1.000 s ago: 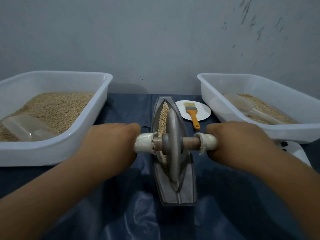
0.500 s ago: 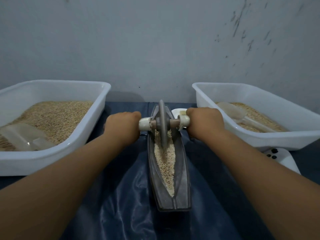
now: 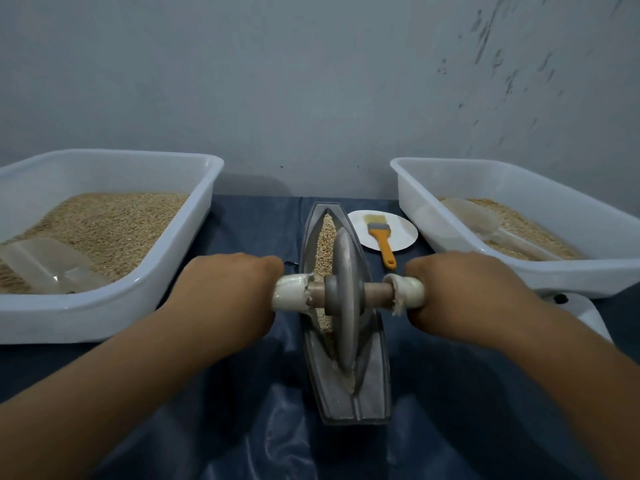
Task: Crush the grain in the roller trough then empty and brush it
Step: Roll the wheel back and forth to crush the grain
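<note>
A metal trough (image 3: 375,386) lies lengthwise on the counter (image 3: 242,393), which is covered in dark blue sheet. A grey roller disc (image 3: 344,306) stands upright in it, near the middle and towards the near end. Grain (image 3: 325,244) fills the groove beyond the disc, and a thin line of it shows at the disc's near edge. A wooden axle (image 3: 377,292) runs through the disc, with white wrapping at each end. The left hand (image 3: 232,292) is closed in a fist around the left wrapped end, the right hand (image 3: 460,292) likewise around the right; fingers are curled under and mostly hidden. Right of the trough's far end, a brush (image 3: 381,237) with an orange handle rests on a white plate (image 3: 401,237), its handle tip overhanging the rim. A white tub (image 3: 194,244) at left holds grain and a clear scoop (image 3: 45,265); a second tub (image 3: 415,192) at right holds grain and another scoop (image 3: 478,220)
</note>
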The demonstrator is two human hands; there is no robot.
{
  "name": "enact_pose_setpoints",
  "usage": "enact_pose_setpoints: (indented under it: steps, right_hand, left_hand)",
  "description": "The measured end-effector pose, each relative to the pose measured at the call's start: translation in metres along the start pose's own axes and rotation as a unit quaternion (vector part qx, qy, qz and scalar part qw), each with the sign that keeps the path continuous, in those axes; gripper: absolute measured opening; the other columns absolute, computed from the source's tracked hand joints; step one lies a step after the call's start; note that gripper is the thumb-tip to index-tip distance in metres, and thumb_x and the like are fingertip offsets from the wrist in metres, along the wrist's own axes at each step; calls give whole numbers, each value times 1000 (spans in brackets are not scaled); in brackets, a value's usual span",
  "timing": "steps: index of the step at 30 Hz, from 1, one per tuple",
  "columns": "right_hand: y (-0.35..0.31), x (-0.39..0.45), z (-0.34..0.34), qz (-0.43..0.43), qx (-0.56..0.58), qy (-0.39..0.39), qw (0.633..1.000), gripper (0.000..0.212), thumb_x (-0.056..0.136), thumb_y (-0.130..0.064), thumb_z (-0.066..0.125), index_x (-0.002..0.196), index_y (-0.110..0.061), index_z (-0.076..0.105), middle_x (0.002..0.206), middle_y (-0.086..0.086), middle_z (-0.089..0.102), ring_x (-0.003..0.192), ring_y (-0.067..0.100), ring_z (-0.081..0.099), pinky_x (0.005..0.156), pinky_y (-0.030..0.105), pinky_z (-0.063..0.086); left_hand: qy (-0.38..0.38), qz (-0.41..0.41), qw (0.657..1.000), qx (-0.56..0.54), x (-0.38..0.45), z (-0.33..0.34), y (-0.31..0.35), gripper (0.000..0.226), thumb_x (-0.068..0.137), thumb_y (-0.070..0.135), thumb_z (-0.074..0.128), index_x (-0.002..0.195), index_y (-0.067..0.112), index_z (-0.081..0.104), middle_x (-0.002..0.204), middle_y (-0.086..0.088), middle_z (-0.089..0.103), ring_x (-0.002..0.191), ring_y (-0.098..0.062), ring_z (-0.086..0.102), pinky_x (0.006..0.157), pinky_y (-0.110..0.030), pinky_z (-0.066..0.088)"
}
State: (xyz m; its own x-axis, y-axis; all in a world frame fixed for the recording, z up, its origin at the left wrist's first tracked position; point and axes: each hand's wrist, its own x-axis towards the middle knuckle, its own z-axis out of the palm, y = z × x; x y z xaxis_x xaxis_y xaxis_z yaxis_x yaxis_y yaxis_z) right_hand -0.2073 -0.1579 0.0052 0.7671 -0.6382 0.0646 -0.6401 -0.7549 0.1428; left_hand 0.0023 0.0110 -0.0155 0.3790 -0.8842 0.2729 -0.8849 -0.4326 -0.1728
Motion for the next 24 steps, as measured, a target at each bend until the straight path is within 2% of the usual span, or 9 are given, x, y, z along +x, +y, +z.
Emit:
enact_pose_setpoints:
  steps: [3, 6, 8, 11, 15, 18, 21, 24]
  right_hand:
    - [-3, 40, 16, 22, -10, 39, 999, 14, 75, -28, 61, 74, -27, 47, 65, -7, 52, 58, 10, 48, 48, 25, 33]
    - [-4, 85, 23, 52, -34, 58, 996, 20, 77, -24, 62, 78, -28, 43, 66, -7, 47, 58, 14, 44, 54, 27, 34]
    - [-1, 104, 24, 53, -45, 114, 991, 31, 70, -24, 68, 72, -28, 38, 63, -6, 49, 50, 12, 35, 50, 26, 26]
    - [-1, 110, 26, 40, -68, 162, 984, 42, 64, -26, 68, 63, -26, 26, 55, -8, 37, 46, 11, 29, 47, 25, 15]
    - [-4, 98, 26, 29, -63, 152, 986, 31, 64, -27, 64, 64, -27, 33, 54, -8, 38, 49, 13, 41, 46, 24, 15]
    - [-5, 75, 25, 16, -31, 126, 991, 16, 69, -26, 59, 71, -28, 43, 57, -7, 43, 55, 16, 50, 47, 24, 23]
    - [-8, 40, 17, 1, -23, 81, 996, 19, 72, -31, 59, 69, -28, 40, 62, -8, 46, 59, 16, 49, 47, 25, 26]
    - [-8, 3, 4, -3, -17, 59, 998, 20, 72, -35, 60, 69, -29, 41, 63, -9, 50, 58, 8, 48, 46, 25, 28]
  left_hand:
    - [8, -13, 1000, -24, 30, 17, -2, 22, 78, 31, 62, 81, 31, 40, 64, 10, 43, 57, -9, 42, 54, -26, 32]
    - [42, -11, 998, -33, 67, 31, -6, 26, 77, 30, 66, 82, 32, 40, 66, 9, 45, 61, -14, 47, 57, -29, 38]
    - [71, -14, 997, -38, 87, 37, -9, 27, 78, 27, 67, 82, 29, 40, 68, 8, 46, 64, -17, 49, 60, -31, 43]
    - [90, -24, 995, -39, 100, 44, -12, 26, 78, 25, 65, 81, 27, 39, 66, 8, 42, 63, -19, 48, 59, -32, 42]
    - [71, -17, 997, -39, 88, 46, -12, 23, 78, 28, 65, 82, 26, 42, 65, 8, 42, 62, -17, 47, 57, -31, 38]
    - [56, -11, 997, -43, 64, 37, -8, 23, 79, 29, 62, 80, 28, 40, 63, 9, 41, 61, -15, 45, 56, -29, 35]
    - [41, 6, 999, -33, 29, 25, -4, 23, 79, 28, 58, 76, 29, 35, 62, 8, 43, 57, -13, 46, 52, -27, 33]
    - [35, 13, 999, -30, 0, 13, -4, 25, 77, 33, 57, 73, 31, 32, 61, 8, 44, 55, -10, 43, 49, -26, 30]
